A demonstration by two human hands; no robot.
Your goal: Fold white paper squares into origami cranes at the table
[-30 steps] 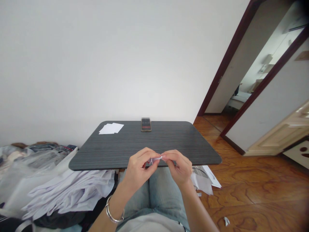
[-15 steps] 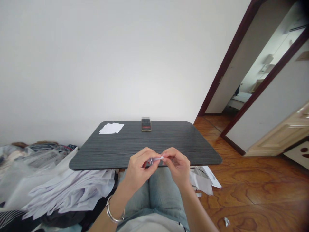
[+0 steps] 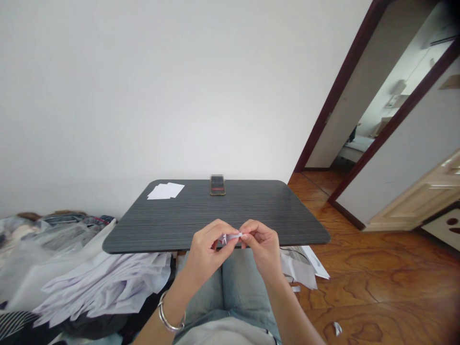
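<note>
A small folded piece of white paper (image 3: 232, 236) is held between my two hands, just above the front edge of the dark table (image 3: 172, 220). My left hand (image 3: 212, 247) pinches its left part between thumb and fingers. The fingertips of my right hand (image 3: 261, 242) are closed on its right end. Both hands cover much of the paper, so its full shape is hidden. Several white paper sheets (image 3: 165, 191) lie overlapping at the table's back left. A phone (image 3: 217, 186) leans at the middle of the back edge.
Piled clothes and plastic (image 3: 72, 244) sit left of the table, with white cloth (image 3: 111, 282) in front. Papers (image 3: 302, 268) show beneath the table's right side. A paper scrap (image 3: 337, 329) lies on the wooden floor (image 3: 377, 273). A white wall stands directly behind the table.
My right hand has shifted very slightly left along the paper's end. My left hand stays almost where it was, its pinch unchanged.
</note>
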